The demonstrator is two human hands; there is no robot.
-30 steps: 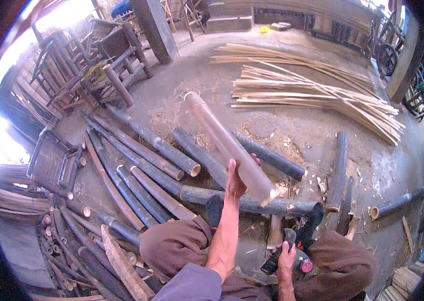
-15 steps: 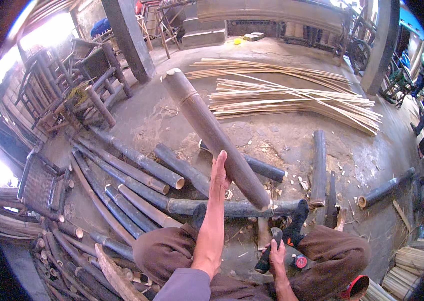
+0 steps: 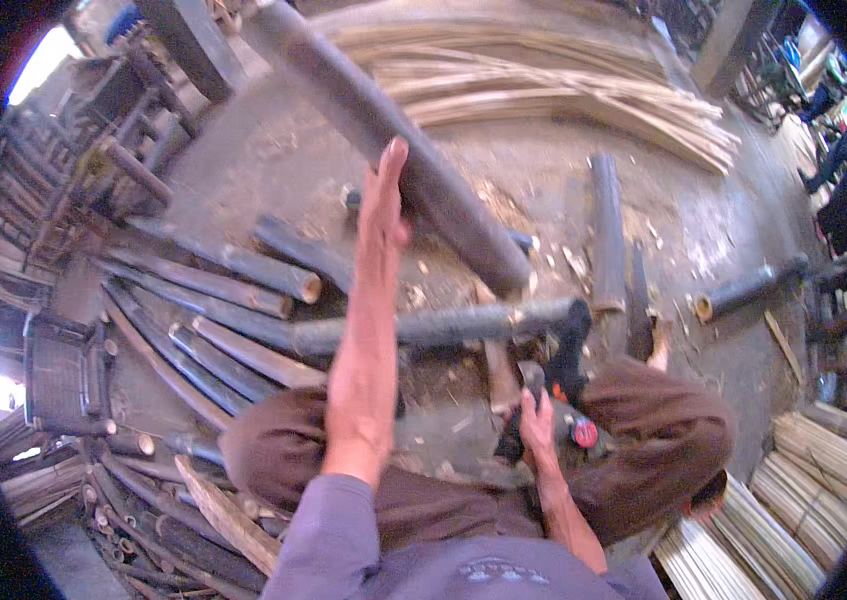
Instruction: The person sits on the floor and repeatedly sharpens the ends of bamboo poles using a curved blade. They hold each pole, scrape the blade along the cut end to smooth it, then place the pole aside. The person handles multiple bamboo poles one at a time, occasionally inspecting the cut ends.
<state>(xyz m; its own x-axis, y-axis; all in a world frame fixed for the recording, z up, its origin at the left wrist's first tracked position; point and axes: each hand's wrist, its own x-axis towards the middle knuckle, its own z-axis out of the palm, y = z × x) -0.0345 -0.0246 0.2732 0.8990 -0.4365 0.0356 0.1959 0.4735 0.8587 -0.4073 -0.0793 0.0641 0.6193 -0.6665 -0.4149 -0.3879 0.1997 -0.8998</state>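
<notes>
Slanting toward far edge of floor, bamboo pole is clasped in left hand; dark tool is gripped in right hand, fingers curled.

Left hand stretches ahead; right hand curls low.

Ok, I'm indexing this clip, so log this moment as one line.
left hand: holds bamboo pole raised, tilted | right hand: grips grey-ended tool | floor: bamboo lengths, pale strips
</notes>
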